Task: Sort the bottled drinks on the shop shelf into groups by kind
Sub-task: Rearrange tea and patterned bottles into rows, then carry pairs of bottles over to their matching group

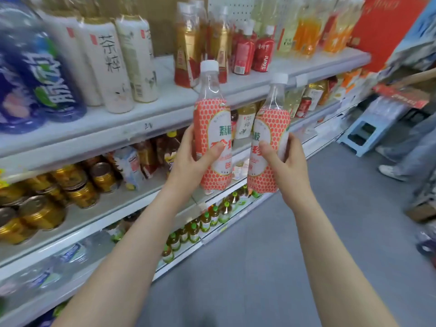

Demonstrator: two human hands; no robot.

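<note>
My left hand (192,159) grips a clear bottle with a white cap and a pink dotted label, the left lychee bottle (212,114). My right hand (283,159) grips a second bottle of the same kind, the right lychee bottle (271,123). Both are held upright, side by side, in front of the top shelf's edge (146,128). On that shelf stand blue bottles (35,79), white tea bottles (113,62), gold-and-red bottles (188,48), red juice bottles (250,50) and yellow and orange bottles (311,31).
Gold cans (59,192) and cartons fill the middle shelf. Small green-capped bottles (203,220) and water bottles (47,267) line the lower ones. A blue stool (368,133) stands on the grey aisle floor at right, beside a person's legs (405,159).
</note>
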